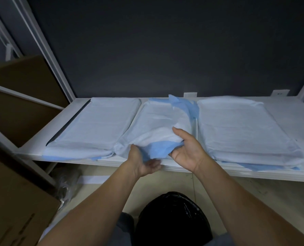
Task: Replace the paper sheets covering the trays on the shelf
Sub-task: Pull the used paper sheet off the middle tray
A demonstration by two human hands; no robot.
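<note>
Paper backed in blue, white on top: the middle sheet (156,121) lies over the centre tray on the white shelf (298,121), between the left sheet (98,125) and the right sheet (240,126), which both lie flat and smooth. Its near right part is bunched and raised, and its far right corner is folded over so the blue underside shows.

The hands are apart, both at the sheet's front edge. The right hand (188,151) grips the gathered fold, thumb on top and fingers curled beneath. The left hand (142,162) is palm-up under the hanging blue corner. It is blurred, so I cannot tell whether it pinches the paper or only supports it.

By its creases and drape, the sheet looks very light, limp and easy to tear, with no stiffness to carry its own shape. A pull from one point would probably crumple or rip it. It could also drag on the neighbouring sheets, whose edges lie just beside it. The best hold seems to be the two front corners or the loose front edge, taken with a broad pinch rather than fingertips, peeling it up and toward the body. The tray beneath is hidden. A black bag (172,221) stands open on the floor below the shelf, near enough to take the discarded sheet.
</note>
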